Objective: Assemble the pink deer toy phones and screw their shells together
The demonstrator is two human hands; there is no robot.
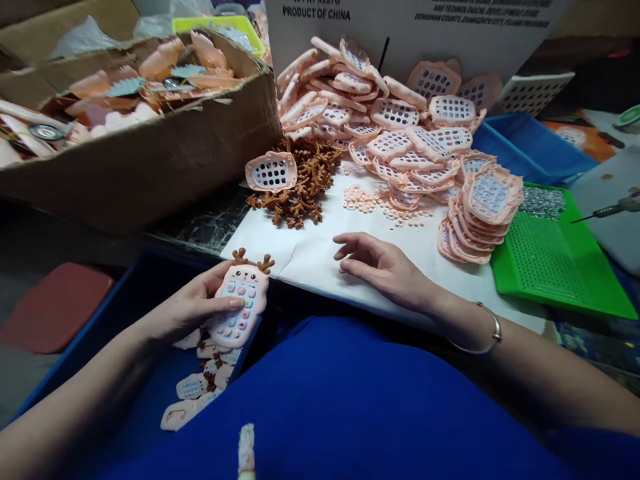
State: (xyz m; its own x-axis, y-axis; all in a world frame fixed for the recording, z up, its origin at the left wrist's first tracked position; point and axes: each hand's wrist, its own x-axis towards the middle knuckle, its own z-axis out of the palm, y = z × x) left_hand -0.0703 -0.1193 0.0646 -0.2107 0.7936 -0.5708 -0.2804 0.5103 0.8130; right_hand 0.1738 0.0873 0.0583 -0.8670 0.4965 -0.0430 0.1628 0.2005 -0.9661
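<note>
My left hand (213, 298) grips a pink toy phone (239, 300) with brown antlers, a small face and rows of pale buttons. It is held over a blue bin (130, 373), where several similar toy phones (193, 385) lie. My right hand (377, 267) hovers at the front of the white work surface (305, 257), fingers loosely bent and apart, with nothing in it. Beyond it lie small pink parts (363, 199) and a heap of brown antlers (310, 180). One pink shell with holes (271, 171) rests on the antlers.
Pink shells (395, 143) are heaped at the back, and a stack of them (473, 220) stands on the right. A green tray (560, 267) with screws, a blue tray (535, 150) and a screwdriver (620, 205) are farther right. A cardboard box (200, 147) of pink parts stands left.
</note>
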